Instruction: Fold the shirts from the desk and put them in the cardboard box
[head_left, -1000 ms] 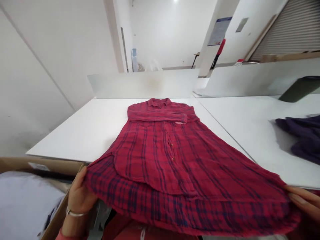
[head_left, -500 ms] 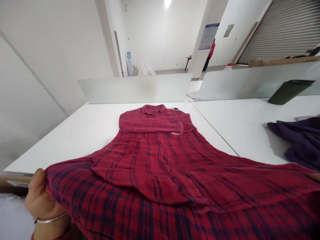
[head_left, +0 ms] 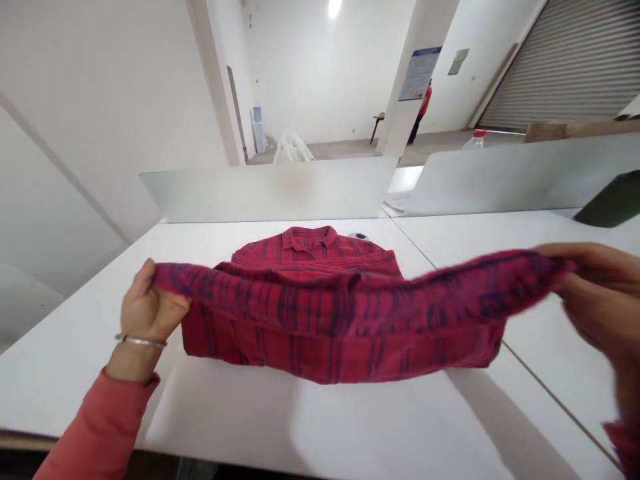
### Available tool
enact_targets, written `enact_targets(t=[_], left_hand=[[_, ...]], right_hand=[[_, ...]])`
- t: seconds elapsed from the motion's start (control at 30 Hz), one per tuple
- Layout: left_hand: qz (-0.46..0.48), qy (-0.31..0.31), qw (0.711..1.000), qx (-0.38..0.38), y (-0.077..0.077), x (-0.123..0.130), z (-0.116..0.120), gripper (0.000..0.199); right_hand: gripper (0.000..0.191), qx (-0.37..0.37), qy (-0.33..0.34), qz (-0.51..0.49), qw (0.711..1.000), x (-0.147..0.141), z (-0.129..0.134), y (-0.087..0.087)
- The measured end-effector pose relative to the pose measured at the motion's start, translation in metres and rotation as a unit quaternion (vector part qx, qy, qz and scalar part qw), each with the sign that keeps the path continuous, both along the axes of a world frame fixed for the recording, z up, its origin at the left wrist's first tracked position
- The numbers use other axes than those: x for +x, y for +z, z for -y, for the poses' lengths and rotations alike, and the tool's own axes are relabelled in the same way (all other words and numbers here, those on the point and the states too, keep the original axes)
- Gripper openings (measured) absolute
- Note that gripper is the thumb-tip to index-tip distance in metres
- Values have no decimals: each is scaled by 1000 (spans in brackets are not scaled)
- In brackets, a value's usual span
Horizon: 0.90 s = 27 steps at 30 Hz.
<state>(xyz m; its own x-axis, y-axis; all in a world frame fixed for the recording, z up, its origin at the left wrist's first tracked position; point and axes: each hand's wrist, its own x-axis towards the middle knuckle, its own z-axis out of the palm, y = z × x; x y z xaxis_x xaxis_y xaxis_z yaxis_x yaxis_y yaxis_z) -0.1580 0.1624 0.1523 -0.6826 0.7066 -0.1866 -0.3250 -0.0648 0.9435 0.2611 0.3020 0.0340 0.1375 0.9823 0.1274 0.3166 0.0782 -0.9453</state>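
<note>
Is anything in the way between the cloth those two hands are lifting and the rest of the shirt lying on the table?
Nothing visible is. The left hand and right hand hold a raised edge of the red plaid shirt just above the part lying on the white table, though the raised cloth hides some of what lies beneath it.

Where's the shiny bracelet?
In the head camera view, the silver bangle sits on the person's left wrist, at the lower left, between the coral sleeve and the left hand gripping the red plaid shirt.
</note>
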Motion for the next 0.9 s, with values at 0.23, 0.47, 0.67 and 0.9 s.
enact_targets(t=[0.23, 0.47, 0.67, 0.9], left_hand=[[40, -79, 988, -129, -106, -68, -94, 42], [-137, -205, 944, -220, -146, -85, -94, 33], [-404, -346, 759, -375, -127, -75, -120, 53], [-662, -479, 519, -251, -139, -22, -147, 53]], right_hand=[[10, -241, 114, 18, 964, -71, -97, -89], [17, -329, 165, 126, 921, -86, -116, -149], [25, -389, 211, 169, 881, -89, -132, -131], [29, -303, 194, 384, 851, -102, -143, -129]])
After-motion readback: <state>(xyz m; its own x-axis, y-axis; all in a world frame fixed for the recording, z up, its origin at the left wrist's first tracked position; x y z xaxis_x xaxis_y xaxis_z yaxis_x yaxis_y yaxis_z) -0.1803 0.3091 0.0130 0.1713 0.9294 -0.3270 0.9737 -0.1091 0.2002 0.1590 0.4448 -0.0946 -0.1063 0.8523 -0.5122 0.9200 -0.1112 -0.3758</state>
